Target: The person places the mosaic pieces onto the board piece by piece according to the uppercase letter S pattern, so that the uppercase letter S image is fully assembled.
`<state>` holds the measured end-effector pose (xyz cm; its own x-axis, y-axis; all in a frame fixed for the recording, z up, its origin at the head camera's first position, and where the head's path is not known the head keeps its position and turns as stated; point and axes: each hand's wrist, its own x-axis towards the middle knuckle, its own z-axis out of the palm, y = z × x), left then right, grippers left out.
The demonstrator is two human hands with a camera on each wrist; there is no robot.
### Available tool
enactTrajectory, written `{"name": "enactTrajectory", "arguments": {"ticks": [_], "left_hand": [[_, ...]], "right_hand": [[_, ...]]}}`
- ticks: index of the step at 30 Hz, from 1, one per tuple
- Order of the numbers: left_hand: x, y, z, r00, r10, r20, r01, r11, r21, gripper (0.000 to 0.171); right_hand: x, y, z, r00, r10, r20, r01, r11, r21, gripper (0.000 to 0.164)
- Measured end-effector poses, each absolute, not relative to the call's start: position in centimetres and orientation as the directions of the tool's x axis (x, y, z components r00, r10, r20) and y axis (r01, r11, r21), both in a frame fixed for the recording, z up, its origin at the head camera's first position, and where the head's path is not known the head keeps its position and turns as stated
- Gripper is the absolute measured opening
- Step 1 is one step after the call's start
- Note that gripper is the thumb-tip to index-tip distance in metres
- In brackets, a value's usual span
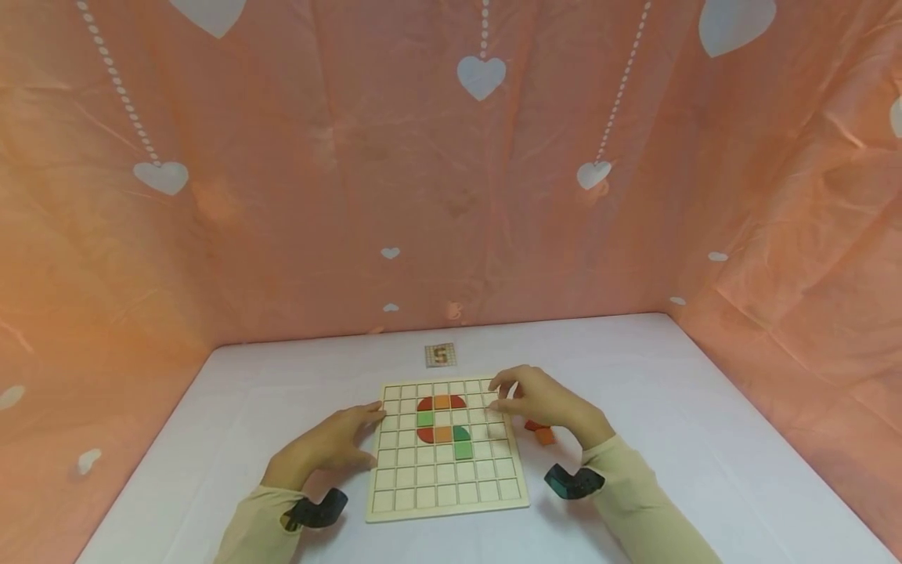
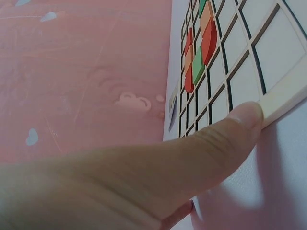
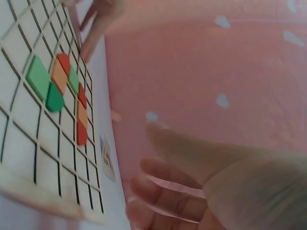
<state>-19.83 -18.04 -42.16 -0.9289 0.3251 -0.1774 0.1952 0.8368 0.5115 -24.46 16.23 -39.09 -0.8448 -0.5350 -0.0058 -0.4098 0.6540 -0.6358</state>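
A pale wooden grid board (image 1: 447, 515) lies on the table. My left hand (image 1: 331, 442) touches its left edge, thumb and fingers fairly straight; the left wrist view shows the thumb (image 2: 247, 115) against the rim. My right hand (image 1: 546, 399) is over the board's upper right edge, fingers loosely bent and nothing between them. Coloured tiles sit in the cells: an orange tile (image 1: 441, 402) between two rounded red ones, a light green tile (image 1: 426, 418) below, then red, orange and a rounded dark green tile (image 1: 461, 433), with another light green tile (image 1: 463, 450) beneath.
Right of the board, partly under my right hand, lie a loose orange tile (image 1: 545, 436) and a red piece (image 1: 535, 425). A small pattern card (image 1: 440, 355) lies beyond the board's far edge. Pink cloth (image 1: 423, 196) with white hearts surrounds the white table (image 1: 282, 376).
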Motion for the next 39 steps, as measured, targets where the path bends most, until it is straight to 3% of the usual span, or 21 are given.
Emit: {"name": "enactTrajectory", "arguments": {"ticks": [7, 17, 32, 39], "left_hand": [[-19.8, -18.2, -42.2, -0.927, 0.337, -0.163, 0.216, 0.838, 0.501, 0.078], [-19.8, -18.3, -42.3, -0.926, 0.340, -0.162, 0.220, 0.837, 0.500, 0.078], [-20.0, -18.2, -42.3, -0.924, 0.344, -0.165, 0.220, 0.834, 0.505, 0.078], [-20.1, -18.2, -42.3, -0.925, 0.338, -0.175, 0.208, 0.833, 0.512, 0.078]], "right_hand": [[-25.6, 18.1, -39.6, -0.878, -0.474, -0.069, -0.324, 0.695, -0.642, 0.031], [-26.3, 20.5, -40.2, -0.872, -0.471, -0.133, -0.273, 0.693, -0.667, 0.027], [-25.4, 20.6, -40.4, -0.896, -0.358, -0.261, -0.152, 0.801, -0.579, 0.026], [-25.6, 20.2, -40.5, -0.893, -0.393, -0.217, -0.212, 0.795, -0.568, 0.017]]}}
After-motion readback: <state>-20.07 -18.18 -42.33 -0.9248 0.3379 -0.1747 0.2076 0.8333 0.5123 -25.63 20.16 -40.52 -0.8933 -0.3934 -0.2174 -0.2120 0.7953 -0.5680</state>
